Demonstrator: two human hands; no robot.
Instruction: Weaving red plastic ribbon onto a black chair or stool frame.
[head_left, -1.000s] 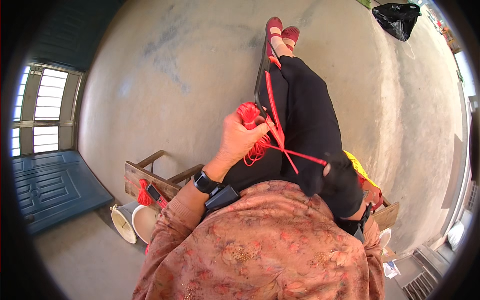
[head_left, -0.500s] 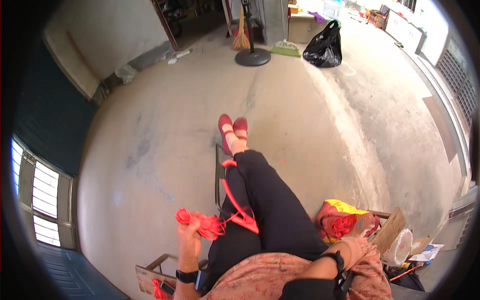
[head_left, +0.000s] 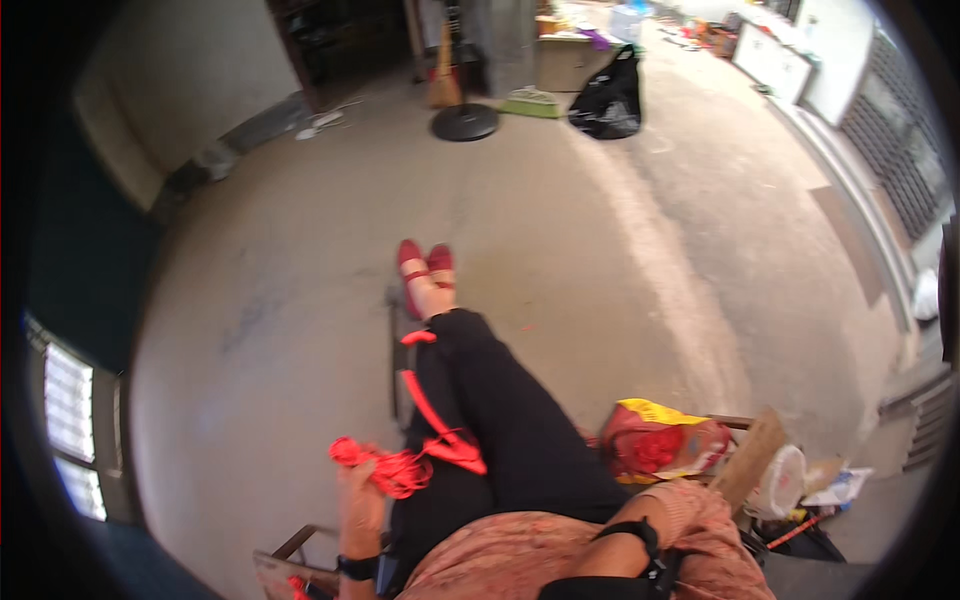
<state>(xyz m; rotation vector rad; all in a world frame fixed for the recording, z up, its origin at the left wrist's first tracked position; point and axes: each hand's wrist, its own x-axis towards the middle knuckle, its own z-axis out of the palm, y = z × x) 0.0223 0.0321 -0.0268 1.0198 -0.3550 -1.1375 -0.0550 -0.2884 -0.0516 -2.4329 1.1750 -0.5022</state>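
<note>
My left hand (head_left: 362, 505) is closed around a loose bundle of red cord (head_left: 400, 474), held just left of my thigh. Strands run from the bundle to a bent red strip (head_left: 458, 452) lying on my dark trousers. A curved red length (head_left: 424, 402) extends from there toward my knee, and a short hooked red piece (head_left: 418, 338) shows near the knee; how they join is unclear. My right forearm, with a black band, crosses at the lower right, but its hand is out of sight.
A red and yellow bag (head_left: 662, 440) holding more red cord sits at my right, beside a wooden board (head_left: 752, 462) and a white tub (head_left: 782, 482). Ahead stand a black stand base (head_left: 464, 122), a green broom head (head_left: 530, 102) and a black plastic bag (head_left: 608, 100).
The whole view has shifted, so most things sit farther left. My left hand still grips the cord bundle, slightly lower in the picture.
</note>
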